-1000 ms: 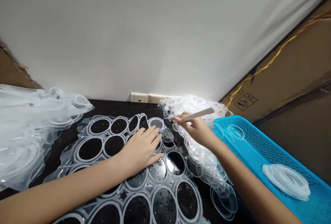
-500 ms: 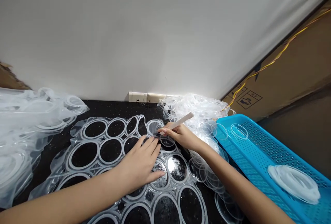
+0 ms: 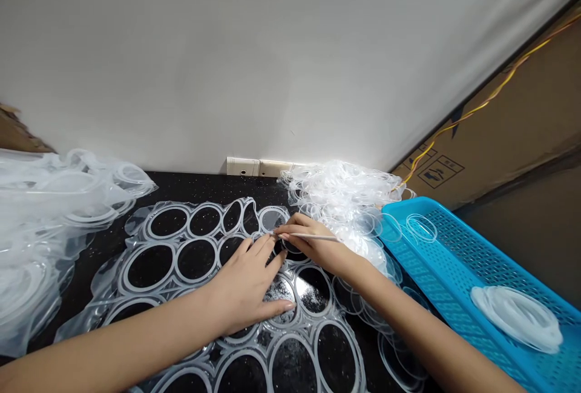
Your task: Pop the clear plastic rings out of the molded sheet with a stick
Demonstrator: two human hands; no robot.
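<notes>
One clear ring (image 3: 421, 229), one ring stack (image 3: 516, 319) — both inside a blue tray (image 3: 447, 211)

We face a black counter (image 3: 204, 188), a punched plastic sheet (image 3: 176, 260) lying on it at 6 o'clock; a heap of plastic offcuts (image 3: 49, 211) lies at 9 o'clock; clear discs (image 3: 340, 190) pile up at 12 o'clock; a perforated tray (image 3: 447, 260) sits at 3 o'clock, a stack of rings (image 3: 515, 318) inside it; a cardboard box (image 3: 508, 114) stands behind it at 2 o'clock.

White stick (image 3: 313, 236) — now level, edge-on
</notes>
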